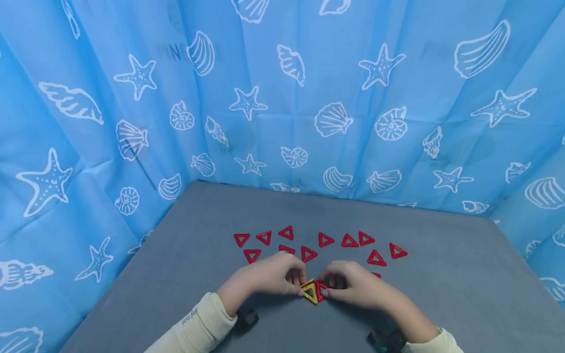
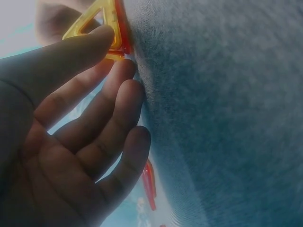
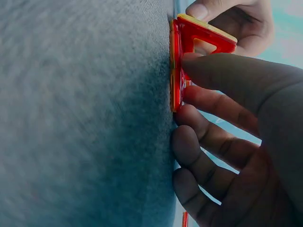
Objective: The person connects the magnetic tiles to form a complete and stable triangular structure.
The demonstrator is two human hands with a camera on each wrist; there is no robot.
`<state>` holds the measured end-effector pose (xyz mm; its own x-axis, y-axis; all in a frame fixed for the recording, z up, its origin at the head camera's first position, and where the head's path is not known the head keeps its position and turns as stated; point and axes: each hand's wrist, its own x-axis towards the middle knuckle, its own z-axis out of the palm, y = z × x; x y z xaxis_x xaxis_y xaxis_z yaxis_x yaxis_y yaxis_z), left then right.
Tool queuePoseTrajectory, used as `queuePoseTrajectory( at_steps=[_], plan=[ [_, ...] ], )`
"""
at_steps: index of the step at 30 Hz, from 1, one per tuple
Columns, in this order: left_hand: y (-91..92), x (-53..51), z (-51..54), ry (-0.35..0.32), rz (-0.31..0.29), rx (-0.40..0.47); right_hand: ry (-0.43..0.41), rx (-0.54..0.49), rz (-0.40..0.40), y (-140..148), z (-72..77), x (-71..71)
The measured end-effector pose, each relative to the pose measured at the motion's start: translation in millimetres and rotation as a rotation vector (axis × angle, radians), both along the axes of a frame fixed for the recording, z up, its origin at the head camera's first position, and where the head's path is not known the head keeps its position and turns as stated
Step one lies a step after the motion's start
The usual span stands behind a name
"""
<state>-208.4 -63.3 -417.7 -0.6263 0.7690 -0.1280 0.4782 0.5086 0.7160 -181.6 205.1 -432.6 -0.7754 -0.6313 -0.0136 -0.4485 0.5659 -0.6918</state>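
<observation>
Near the front middle of the table, a yellow triangle and a red triangle stand tilted together. The left hand pinches the yellow triangle between thumb and fingers. From the other side the right hand pinches the red triangle, its thumb across the frame. Yellow edging shows along the red piece in the right wrist view. In the left wrist view the other fingers of the left hand are slightly bent beside the table surface. The right hand hides part of the joined pieces.
Several red triangles lie flat on the grey table beyond the hands, among them one at the left and one at the right. One is partly behind the left hand. A blue curtain with white shells and starfish surrounds the table's back and sides.
</observation>
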Motion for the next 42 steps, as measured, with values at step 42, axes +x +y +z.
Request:
queuePoseTrajectory(
  at_steps=[42],
  plan=[
    [1.4,5.9,3.5,-0.040,-0.024,-0.003,-0.029,-0.103,0.012,-5,5.7,6.4]
  ],
)
